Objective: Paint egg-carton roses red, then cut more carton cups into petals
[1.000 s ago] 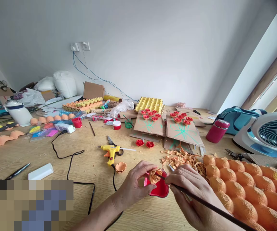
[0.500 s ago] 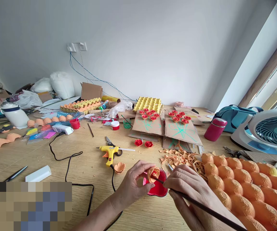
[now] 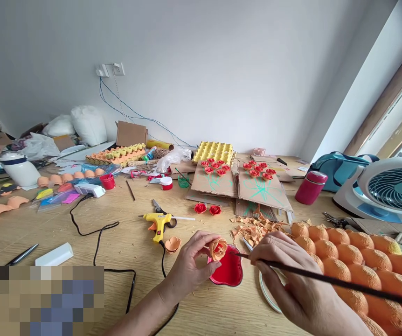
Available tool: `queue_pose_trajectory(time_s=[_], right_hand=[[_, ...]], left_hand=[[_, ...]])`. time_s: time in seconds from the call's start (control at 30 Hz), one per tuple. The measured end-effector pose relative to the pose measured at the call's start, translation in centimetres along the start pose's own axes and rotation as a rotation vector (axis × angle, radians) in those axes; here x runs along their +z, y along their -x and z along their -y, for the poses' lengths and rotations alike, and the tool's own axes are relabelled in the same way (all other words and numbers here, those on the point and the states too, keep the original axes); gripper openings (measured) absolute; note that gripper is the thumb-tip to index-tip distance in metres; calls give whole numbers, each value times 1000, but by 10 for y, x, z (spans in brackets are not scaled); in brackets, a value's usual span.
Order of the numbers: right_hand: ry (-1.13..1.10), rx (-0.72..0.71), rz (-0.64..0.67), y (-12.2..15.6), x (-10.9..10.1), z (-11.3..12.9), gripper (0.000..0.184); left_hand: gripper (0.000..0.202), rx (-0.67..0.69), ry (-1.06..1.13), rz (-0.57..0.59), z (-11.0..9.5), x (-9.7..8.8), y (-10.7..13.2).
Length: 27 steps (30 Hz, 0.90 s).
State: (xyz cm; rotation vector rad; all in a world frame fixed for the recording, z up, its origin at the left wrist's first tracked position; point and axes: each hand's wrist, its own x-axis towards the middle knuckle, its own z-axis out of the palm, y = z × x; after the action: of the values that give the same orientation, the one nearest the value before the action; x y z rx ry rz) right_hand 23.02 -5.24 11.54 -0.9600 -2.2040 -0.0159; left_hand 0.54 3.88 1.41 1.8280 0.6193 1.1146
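Between the thumb and fingers of my left hand is an orange egg-carton flower, with red paint in its centre. My right hand is closed around a dark, thin paintbrush. The brush's tip is over a small dish of red paint; whether it touches the paint I cannot tell. That dish stands on the table just right of my left hand. A pale round rim shows partly under my right hand. Left of my left hand lies an unpainted orange flower cup.
A yellow glue gun with a black cord lies left of centre, by scissors. Red flowers lie behind, more on cardboard sheets. Orange scraps and an orange egg tray are right, near a fan.
My right hand has drawn the brush back from the flower to the right, its tip now over the paint dish. The flower in my left hand has turned slightly upward.
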Motion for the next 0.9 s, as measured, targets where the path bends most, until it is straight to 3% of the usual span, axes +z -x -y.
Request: queue_pose_trajectory(time_s=[0.23,0.47,0.9], right_hand=[[-33,125,138,-3,19,-8,18],[1,207,306,1,34,-11,22],[43,240,361,3,38,-16,24]], left_hand=[[41,21,-48,-73,7,-2,-1],[42,13,-36,-74,7,-1,-1],[42,16,-45,-67,8,-1,1]])
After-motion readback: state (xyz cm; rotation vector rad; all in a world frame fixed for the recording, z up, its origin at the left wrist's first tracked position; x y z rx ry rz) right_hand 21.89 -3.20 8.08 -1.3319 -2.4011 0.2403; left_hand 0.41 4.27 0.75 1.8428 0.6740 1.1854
